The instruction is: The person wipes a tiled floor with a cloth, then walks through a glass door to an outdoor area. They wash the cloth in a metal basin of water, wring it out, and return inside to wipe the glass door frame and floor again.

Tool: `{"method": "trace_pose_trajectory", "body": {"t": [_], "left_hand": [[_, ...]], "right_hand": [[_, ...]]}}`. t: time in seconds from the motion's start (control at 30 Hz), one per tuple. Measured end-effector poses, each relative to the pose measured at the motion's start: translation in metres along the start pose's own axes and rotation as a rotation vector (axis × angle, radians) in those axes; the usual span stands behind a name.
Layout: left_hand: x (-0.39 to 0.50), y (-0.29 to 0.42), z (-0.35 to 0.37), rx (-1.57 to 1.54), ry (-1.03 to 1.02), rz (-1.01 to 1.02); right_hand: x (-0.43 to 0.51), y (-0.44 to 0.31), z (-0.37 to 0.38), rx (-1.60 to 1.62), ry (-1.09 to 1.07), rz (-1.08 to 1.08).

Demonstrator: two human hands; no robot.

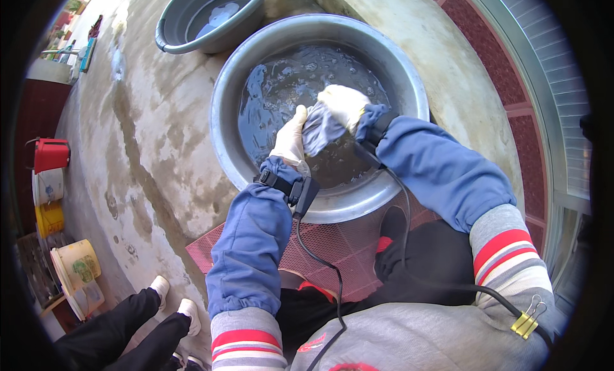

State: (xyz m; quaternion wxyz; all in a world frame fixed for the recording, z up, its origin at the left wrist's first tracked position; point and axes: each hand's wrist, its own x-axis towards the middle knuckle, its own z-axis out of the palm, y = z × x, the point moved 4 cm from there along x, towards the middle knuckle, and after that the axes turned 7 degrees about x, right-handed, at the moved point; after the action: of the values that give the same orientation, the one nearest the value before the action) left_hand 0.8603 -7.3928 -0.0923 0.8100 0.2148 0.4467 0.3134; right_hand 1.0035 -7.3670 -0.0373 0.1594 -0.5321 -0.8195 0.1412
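Observation:
A large round metal basin point(223, 145) of murky, bubbly water point(331, 66) stands before me. Over its middle, a wet grey-blue cloth point(322, 127) is bunched between my two white-gloved hands. My left hand point(291, 138) grips the cloth's left edge, thumb pointing up. My right hand point(343, 106) is closed over its upper right end and looks slightly blurred. Blue sleeve covers point(254, 246) reach to both wrists, each strapped with a black device point(303, 197) trailing a cable. Parts of the cloth are hidden by the gloves.
A grey plastic tub point(211, 47) holding water stands just beyond the basin. Under my feet lies a red perforated mat point(336, 256). Another person's legs point(139, 330) are at lower left, near several buckets point(76, 265). Wet concrete point(158, 131) spreads leftward; a red-tiled wall point(520, 145) is at right.

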Motion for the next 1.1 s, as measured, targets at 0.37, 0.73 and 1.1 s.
{"method": "trace_pose_trajectory", "body": {"t": [0.37, 0.73, 1.1], "left_hand": [[-0.007, -0.006, -0.046, 0.436, 0.413, -0.094], [-0.023, -0.015, -0.026, 0.225, 0.240, -0.239], [-0.026, 0.009, 0.002, -0.138, 0.036, -0.268]], "right_hand": [[-0.046, 0.030, 0.031, 0.097, -0.283, 0.229], [-0.020, 0.032, -0.029, 0.066, -0.031, 0.405], [-0.020, -0.037, -0.073, 1.082, -0.011, 0.354]]}}
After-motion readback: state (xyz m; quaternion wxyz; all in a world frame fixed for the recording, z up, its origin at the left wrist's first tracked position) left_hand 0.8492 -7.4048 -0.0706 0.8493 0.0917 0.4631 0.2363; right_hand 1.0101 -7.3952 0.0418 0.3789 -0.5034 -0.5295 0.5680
